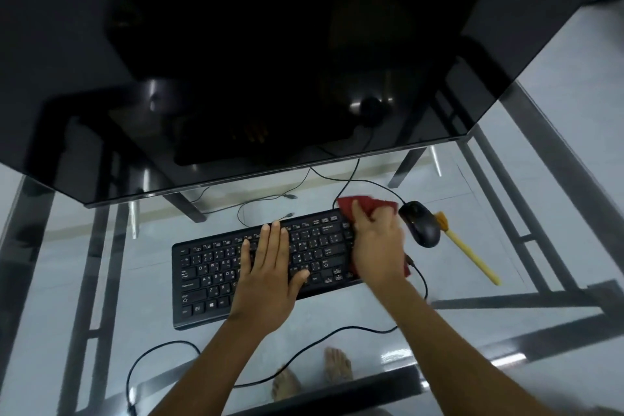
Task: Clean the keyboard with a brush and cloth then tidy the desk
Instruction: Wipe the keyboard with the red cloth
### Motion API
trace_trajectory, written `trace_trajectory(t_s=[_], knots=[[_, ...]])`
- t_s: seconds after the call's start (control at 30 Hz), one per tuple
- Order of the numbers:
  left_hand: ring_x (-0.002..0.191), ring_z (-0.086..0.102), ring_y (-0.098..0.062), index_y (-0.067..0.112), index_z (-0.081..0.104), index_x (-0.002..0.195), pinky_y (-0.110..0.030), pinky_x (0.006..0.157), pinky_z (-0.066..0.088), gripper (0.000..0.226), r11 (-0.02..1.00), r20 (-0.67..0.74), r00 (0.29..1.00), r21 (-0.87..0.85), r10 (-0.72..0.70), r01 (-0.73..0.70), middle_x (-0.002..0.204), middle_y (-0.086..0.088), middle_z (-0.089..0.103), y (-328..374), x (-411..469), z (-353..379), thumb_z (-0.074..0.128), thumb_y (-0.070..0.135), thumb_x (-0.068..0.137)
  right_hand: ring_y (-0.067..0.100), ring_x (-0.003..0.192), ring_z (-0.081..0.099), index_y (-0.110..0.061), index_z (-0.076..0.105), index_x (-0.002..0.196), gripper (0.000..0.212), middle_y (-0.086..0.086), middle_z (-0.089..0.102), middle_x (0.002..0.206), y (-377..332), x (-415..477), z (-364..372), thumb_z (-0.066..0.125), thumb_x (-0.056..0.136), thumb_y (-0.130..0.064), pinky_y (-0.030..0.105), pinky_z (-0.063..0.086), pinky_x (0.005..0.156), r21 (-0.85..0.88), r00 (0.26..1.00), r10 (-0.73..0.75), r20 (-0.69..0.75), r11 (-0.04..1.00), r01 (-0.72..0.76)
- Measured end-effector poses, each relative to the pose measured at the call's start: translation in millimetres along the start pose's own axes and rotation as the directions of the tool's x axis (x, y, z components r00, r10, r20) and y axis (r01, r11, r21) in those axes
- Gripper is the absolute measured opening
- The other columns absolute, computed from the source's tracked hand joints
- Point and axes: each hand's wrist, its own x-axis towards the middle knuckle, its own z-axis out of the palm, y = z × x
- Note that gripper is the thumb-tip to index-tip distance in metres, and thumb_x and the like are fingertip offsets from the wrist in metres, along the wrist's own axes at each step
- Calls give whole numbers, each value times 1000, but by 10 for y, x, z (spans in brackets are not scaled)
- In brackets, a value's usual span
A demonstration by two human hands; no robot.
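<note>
A black keyboard [216, 275] lies on the glass desk [337, 317]. My left hand [270, 267] lies flat on the middle keys with its fingers straight. At the keyboard's right end my right hand [378, 243] grips a red cloth [366, 204], which bunches out above the fingers and shows again below the palm. The right edge of the keyboard is hidden under that hand and cloth. A brush [469, 252] with a yellow handle and orange bristles lies on the glass to the right, past the mouse.
A black mouse [420, 223] sits between the cloth and the brush, its cable looping across the desk front. A large dark monitor [270, 61] overhangs the far side of the keyboard. Thin cables trail behind the keyboard. Bare feet show through the glass below.
</note>
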Motion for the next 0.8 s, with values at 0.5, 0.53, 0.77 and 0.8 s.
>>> trace_trajectory(t_s=[0.5, 0.53, 0.77, 0.8], knots=[[149, -8, -18, 10, 5, 154, -46, 117, -2, 84, 1000, 59, 998, -22, 19, -17, 163, -6, -1, -20, 10, -26, 11, 68, 95, 23, 67, 60, -37, 60, 96, 7, 11, 59, 92, 190, -402, -209, 65, 90, -36, 38, 54, 56, 235, 825, -497, 269, 865, 444], [149, -13, -16, 12, 0, 154, -45, 117, -5, 87, 999, 69, 997, -28, 23, -21, 162, -4, -6, -34, 14, -41, 10, 71, 92, 26, 59, 61, -27, 58, 84, 24, 15, 59, 86, 311, -292, -214, 68, 85, -49, 38, 53, 48, 252, 907, -361, 217, 918, 306], [145, -24, -10, 18, -7, 154, -42, 117, -15, 107, 992, 80, 997, -128, 10, 1, 159, 5, -20, -49, 41, -152, 18, 86, 75, 28, 93, 60, -49, 59, 112, 27, 8, 61, 106, 311, -501, -121, 56, 93, -29, 42, 52, 77, 199, 771, -547, 326, 837, 510], [146, -21, -11, 18, -6, 154, -42, 117, -14, 111, 991, 84, 996, -131, 9, 2, 160, 6, -18, -52, 53, -173, 23, 88, 73, 26, 86, 61, -47, 60, 108, 22, 7, 61, 103, 317, -481, -189, 60, 91, -33, 37, 51, 70, 204, 745, -567, 351, 823, 530]])
